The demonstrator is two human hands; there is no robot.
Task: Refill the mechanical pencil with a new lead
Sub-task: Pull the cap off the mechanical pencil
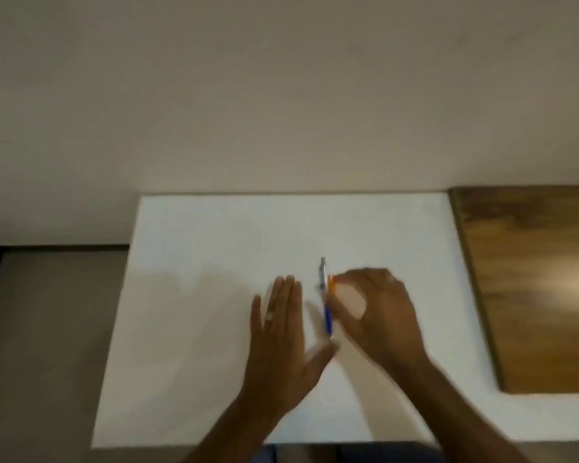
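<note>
1. White and matte, the table [198, 295] fills the middle of the head view, flat and square-cornered; a wooden board [532, 279] with brown grain lies at its 3 o'clock side, against a plain beige wall [281, 78].
2. Near the table's centre lies the pencil [326, 302], thin and straight, running from 12 to 6 o'clock: a silvery metal end far from the person, a blue barrel nearer.
3. At the pencil's 9 o'clock, the left hand [281, 332] rests flat and apart from it, fingers straight and together, thumb spread toward the pencil's near end; a ring [268, 316] shows on one finger.
4. At its 3 o'clock, the right hand [378, 312] curls, fingertips pinched on a small orange and pale thing [340, 294], likely the lead case, just beside the barrel. Blur hides its shape.
5. My judgement: the refill is barely begun. The pencil looks unopened, no lead is visible, and opening, loading and closing remain.
</note>
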